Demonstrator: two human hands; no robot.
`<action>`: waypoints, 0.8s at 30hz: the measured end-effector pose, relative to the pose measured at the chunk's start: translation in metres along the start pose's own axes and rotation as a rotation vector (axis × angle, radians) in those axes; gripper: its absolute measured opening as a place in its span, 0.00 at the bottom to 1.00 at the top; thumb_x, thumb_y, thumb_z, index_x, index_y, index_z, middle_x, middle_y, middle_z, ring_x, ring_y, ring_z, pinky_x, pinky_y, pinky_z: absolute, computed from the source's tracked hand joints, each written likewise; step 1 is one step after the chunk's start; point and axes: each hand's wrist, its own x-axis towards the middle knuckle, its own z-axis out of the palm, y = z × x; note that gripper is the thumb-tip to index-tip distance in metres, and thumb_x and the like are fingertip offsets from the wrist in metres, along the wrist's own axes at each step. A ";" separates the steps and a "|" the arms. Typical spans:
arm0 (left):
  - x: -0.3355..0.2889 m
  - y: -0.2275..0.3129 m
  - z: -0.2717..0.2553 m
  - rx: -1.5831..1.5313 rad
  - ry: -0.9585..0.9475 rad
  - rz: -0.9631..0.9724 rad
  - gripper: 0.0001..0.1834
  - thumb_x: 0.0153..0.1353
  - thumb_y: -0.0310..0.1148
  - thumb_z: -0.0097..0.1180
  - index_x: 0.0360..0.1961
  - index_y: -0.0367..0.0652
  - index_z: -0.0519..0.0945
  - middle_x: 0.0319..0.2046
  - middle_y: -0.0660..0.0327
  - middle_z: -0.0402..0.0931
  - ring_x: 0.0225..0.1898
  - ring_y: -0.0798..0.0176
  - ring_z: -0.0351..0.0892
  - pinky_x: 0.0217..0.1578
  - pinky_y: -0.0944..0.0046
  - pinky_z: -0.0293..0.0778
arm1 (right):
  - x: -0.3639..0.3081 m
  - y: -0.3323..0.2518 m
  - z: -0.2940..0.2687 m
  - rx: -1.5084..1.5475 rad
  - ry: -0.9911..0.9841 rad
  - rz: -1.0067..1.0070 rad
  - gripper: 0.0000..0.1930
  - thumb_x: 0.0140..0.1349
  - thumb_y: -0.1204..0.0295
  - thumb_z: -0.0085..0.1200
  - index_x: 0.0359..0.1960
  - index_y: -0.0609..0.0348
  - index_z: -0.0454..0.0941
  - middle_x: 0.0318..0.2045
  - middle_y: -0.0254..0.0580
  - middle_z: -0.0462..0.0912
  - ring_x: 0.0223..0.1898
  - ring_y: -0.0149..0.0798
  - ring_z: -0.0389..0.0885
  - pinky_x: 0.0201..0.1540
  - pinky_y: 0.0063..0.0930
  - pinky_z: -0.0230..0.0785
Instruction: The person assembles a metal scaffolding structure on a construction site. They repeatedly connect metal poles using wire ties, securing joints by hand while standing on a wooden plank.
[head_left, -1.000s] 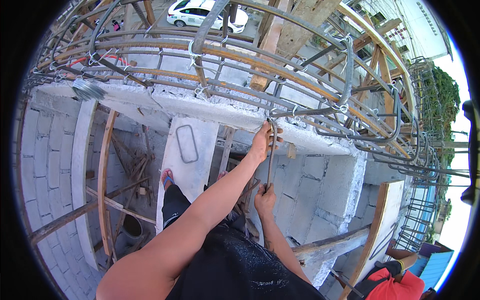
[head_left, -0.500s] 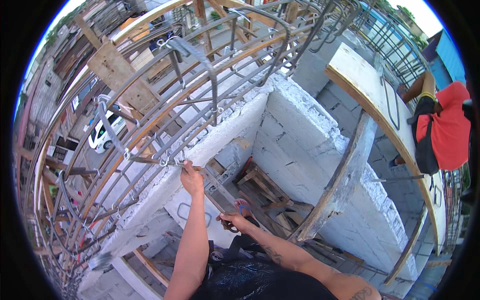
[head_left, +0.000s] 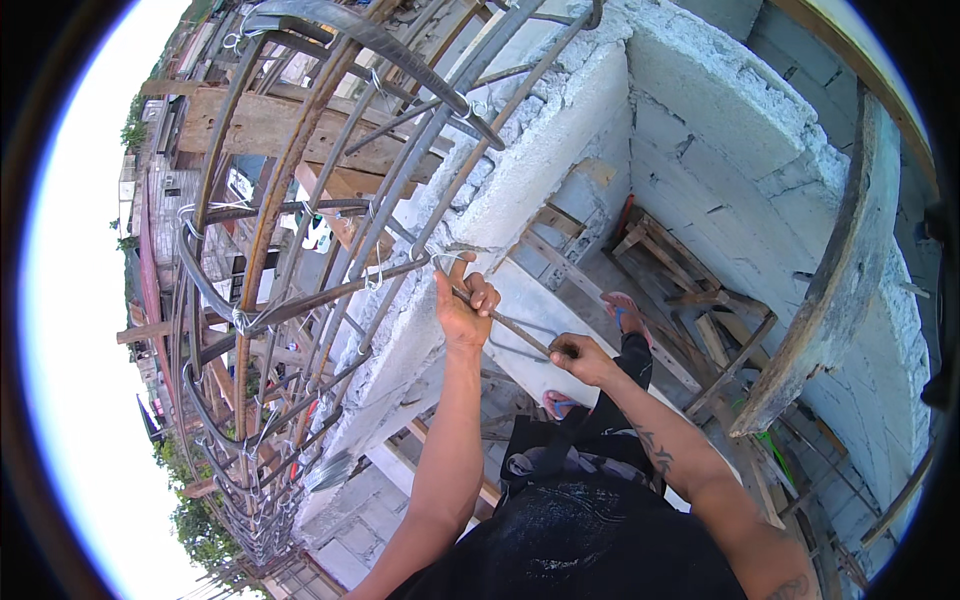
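Note:
My left hand [head_left: 466, 308] is up at the rebar cage [head_left: 345, 295], its thumb and forefinger beside a loop of tie wire [head_left: 440, 252] around a bar end. The other fingers curl round a thin rusty metal rod [head_left: 518, 331]. Lower and to the right, my right hand [head_left: 584, 360] is closed on the rod's near end. The rod slants from my right hand up toward the wire; its tip is hidden by my left fingers. Several bars of the cage are bound with similar wire.
A rough-topped block wall [head_left: 560, 110] runs beside the cage. Below my hands lies a pale board with a bent bar loop [head_left: 515, 345]. My sandalled feet [head_left: 622, 312] are near wooden framing [head_left: 680, 265]. A weathered timber [head_left: 835, 270] crosses at right.
My right hand has risen toward my left, and the rod now spans between them. The view has turned and closed in on the cage; the person in red at right is out of sight.

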 end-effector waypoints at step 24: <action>-0.006 0.021 0.001 -0.137 0.153 -0.198 0.35 0.62 0.64 0.38 0.45 0.41 0.76 0.11 0.68 0.56 0.11 0.70 0.52 0.18 0.66 0.56 | -0.018 -0.036 -0.017 0.896 -0.795 0.341 0.19 0.56 0.71 0.61 0.45 0.63 0.66 0.32 0.43 0.76 0.32 0.36 0.80 0.30 0.36 0.78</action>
